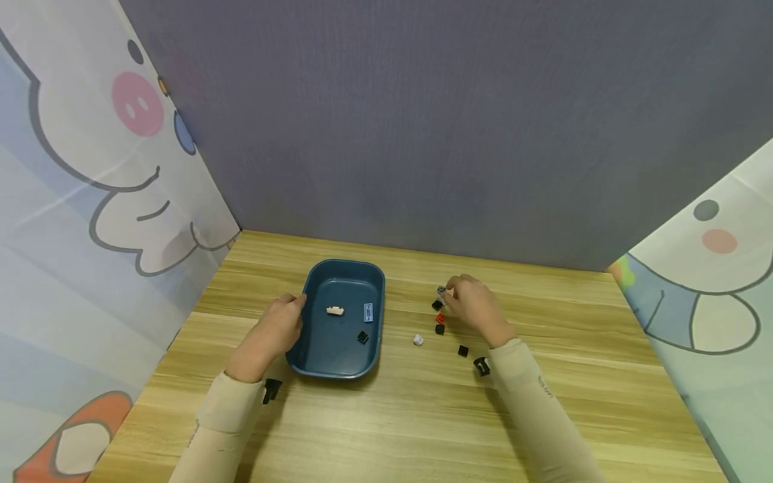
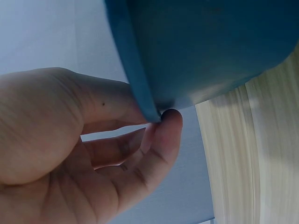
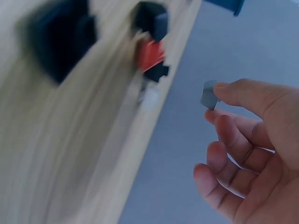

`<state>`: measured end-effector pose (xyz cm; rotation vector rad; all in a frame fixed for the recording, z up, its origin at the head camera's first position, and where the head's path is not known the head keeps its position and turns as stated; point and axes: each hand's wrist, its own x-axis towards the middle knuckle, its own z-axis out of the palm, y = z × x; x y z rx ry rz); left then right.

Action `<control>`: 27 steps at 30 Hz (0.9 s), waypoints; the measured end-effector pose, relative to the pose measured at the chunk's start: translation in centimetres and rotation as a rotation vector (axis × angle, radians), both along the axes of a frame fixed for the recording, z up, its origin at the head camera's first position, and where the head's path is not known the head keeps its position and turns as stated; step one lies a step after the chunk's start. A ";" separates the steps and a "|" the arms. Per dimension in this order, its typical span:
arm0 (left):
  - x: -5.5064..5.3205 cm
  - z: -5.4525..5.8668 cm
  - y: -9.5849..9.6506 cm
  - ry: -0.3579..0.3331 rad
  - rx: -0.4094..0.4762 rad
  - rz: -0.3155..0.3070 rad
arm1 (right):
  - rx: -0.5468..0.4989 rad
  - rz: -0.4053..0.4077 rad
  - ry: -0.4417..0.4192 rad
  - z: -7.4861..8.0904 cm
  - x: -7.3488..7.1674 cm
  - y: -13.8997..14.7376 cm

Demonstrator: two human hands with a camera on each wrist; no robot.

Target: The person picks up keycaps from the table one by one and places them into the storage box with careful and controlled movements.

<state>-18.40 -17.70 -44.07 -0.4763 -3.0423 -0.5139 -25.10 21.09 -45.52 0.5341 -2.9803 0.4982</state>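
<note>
My left hand (image 1: 280, 327) pinches the left rim of a dark blue plastic tray (image 1: 304, 349), its thumb and index finger on either side of the edge in the left wrist view. Inside the tray lie a long white keycap (image 1: 335, 310), a pale blue printed piece (image 1: 368, 312) and a black keycap (image 1: 362, 337). To the right of the tray, my right hand (image 1: 476, 307) holds a small grey keycap (image 3: 210, 94) between thumb and index finger, above the table. The other fingers curl loosely. Near that hand are a black keycap (image 1: 437, 304) and a red keycap (image 1: 440, 318).
Another black keycap (image 1: 439, 329) lies beside the red one. A white keycap (image 1: 418, 340) sits closer to the tray, and one more black keycap (image 1: 463, 351) nearer the right sleeve (image 1: 531, 396). A grey panel (image 1: 423, 134) rises behind the wooden table (image 1: 374, 429).
</note>
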 end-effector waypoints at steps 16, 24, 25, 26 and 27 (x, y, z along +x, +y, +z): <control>0.1 0.0 0.0 0.000 0.002 0.003 | 0.061 0.119 0.119 2.4 2.7 -5.1; 0.1 0.0 0.0 0.011 0.002 -0.001 | 0.034 0.211 0.137 2.6 3.1 -9.1; 0.0 -0.1 0.0 0.013 -0.001 -0.003 | 0.035 0.224 0.141 2.5 3.2 -9.6; 0.0 -0.1 0.0 0.014 -0.001 -0.003 | 0.030 0.241 0.147 2.4 3.3 -10.0; 0.0 -0.1 0.0 0.016 -0.002 -0.004 | 0.025 0.258 0.152 2.4 3.4 -10.5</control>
